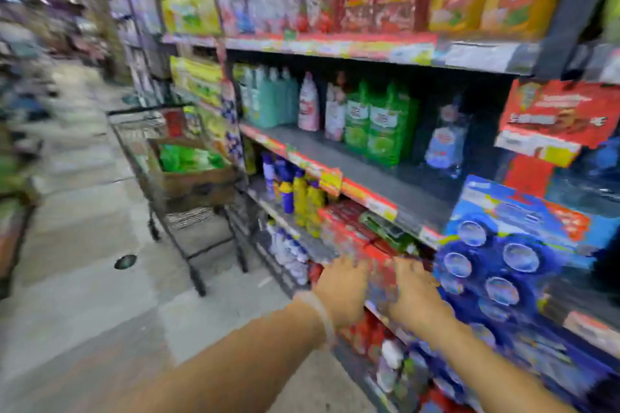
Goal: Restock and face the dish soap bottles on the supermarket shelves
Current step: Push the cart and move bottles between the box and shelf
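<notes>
1. A pale tiled floor (84,245) runs up the aisle, blurred with the camera's swing.
2. Dark metal shelving (385,174) fills the right side, its edges lined with red and yellow price strips (335,43).
3. A wire shopping cart (177,178) stands on the floor just beside the shelving.
4. A small dark round mark (125,261) sits on the floor near the cart.
5. More shelving (134,27) recedes down the aisle, too blurred to read.
</notes>
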The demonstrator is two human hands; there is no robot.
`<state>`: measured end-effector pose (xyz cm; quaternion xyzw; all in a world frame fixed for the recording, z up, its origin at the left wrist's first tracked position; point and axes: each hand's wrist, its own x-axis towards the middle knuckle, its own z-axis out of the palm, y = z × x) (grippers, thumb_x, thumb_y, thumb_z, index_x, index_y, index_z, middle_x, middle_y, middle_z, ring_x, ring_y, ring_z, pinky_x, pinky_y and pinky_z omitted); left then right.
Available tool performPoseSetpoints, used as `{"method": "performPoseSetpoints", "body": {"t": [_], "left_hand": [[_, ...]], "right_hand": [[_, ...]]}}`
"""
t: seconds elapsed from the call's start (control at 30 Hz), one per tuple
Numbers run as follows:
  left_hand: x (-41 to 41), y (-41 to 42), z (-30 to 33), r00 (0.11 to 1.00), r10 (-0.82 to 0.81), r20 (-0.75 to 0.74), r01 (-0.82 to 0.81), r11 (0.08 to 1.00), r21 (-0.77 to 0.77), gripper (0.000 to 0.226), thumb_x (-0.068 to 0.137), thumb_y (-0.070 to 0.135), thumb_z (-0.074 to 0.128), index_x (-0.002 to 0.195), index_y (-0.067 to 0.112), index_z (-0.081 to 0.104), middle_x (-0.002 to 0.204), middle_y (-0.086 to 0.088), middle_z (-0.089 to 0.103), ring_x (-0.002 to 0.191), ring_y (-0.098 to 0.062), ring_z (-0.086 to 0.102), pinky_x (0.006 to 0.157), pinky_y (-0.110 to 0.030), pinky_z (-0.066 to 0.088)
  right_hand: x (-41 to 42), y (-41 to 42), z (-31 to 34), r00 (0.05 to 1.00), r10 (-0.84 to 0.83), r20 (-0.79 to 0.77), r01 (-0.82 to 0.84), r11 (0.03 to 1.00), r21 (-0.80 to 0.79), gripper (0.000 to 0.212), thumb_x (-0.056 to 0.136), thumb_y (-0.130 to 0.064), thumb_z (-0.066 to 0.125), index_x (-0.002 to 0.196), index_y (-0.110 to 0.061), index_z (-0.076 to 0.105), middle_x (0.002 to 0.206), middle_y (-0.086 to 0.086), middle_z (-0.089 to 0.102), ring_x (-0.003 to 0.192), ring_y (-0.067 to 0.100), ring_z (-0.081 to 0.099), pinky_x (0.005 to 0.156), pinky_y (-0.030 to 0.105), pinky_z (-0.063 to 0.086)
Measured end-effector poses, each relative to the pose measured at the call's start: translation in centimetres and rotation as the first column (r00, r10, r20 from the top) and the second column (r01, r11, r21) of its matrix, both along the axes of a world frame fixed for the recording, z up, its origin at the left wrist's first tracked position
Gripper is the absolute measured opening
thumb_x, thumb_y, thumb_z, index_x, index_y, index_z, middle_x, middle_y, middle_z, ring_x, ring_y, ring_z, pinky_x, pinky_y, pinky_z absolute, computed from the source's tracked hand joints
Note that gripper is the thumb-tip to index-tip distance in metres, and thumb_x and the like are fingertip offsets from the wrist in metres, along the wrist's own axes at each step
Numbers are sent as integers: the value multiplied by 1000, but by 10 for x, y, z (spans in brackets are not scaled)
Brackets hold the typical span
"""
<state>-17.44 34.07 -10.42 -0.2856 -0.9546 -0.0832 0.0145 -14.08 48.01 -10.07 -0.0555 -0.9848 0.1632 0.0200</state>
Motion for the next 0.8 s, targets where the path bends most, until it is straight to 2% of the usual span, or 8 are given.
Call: {"method": "performPoseSetpoints", "body": {"t": [0.07, 0.13, 0.2, 0.27, 0.33, 0.37, 0.57, 0.8], "left_hand": [[-16, -55, 0, 993, 103, -50, -103, 995, 5, 53, 68, 22, 73, 114, 6, 53, 112, -14, 56, 104, -33, 55, 84, -36, 46], [-27, -106, 2, 979, 184, -92, -185, 983, 3, 69, 34, 48, 83, 91, 15, 63, 84, -1, 64, 74, -18, 65, 61, -19, 50], [-38, -151, 2, 952, 304, -26, -304, 953, 8, 85, 7, 59, 76, 83, 24, 59, 70, 10, 62, 57, -7, 62, 48, -11, 45], [-51, -188, 1, 920, 392, -4, -392, 920, 24, 82, 29, 55, 83, 99, 19, 60, 90, 2, 64, 80, -13, 64, 67, -15, 49], [-80, -228, 0, 895, 446, -16, -446, 895, -9, 65, 69, 29, 77, 124, 8, 48, 123, -11, 50, 114, -29, 49, 95, -31, 42], [-96, -246, 1, 878, 478, -35, -478, 878, -13, 62, 77, 22, 71, 129, 7, 42, 128, -14, 44, 119, -32, 42, 100, -37, 38], [-211, -345, 25, 797, 597, -94, -600, 800, -11, 57, 75, 23, 68, 126, 11, 44, 125, -10, 47, 119, -30, 45, 101, -39, 41], [-305, -422, 26, 763, 645, -41, -646, 761, -61, 57, 76, 20, 68, 126, 10, 42, 128, -11, 46, 120, -28, 42, 103, -37, 38]], "right_hand": [[-31, -55, 1, 990, 141, 6, -141, 990, 19, 60, 83, -42, 61, 130, -13, 36, 131, 9, 41, 125, 28, 39, 99, 32, 33], [-61, -105, -1, 969, 245, 23, -245, 969, 15, 69, 82, -45, 62, 135, -13, 32, 135, 9, 38, 129, 27, 35, 102, 32, 31], [-89, -150, -6, 948, 316, 49, -316, 949, -9, 79, 76, -48, 66, 137, -14, 31, 136, 8, 37, 130, 27, 35, 102, 32, 33], [-119, -191, -6, 923, 377, 78, -378, 926, -9, 85, 69, -53, 63, 138, -13, 31, 138, 9, 37, 131, 27, 35, 104, 31, 33], [-152, -232, -2, 892, 444, 84, -446, 895, 9, 84, 67, -54, 61, 134, -14, 32, 139, 9, 37, 132, 27, 34, 106, 32, 31], [-169, -249, 1, 878, 471, 85, -474, 880, 21, 82, 70, -52, 65, 134, -14, 32, 139, 8, 36, 132, 28, 33, 107, 32, 30], [-292, -340, 30, 824, 564, 48, -565, 825, -8, 76, 75, -35, 70, 136, -14, 29, 137, 10, 33, 132, 29, 33, 106, 34, 35], [-400, -433, 31, 782, 612, 118, -605, 791, -90, 78, 75, -37, 73, 136, -16, 30, 139, 10, 32, 132, 31, 33, 107, 38, 35]]}}
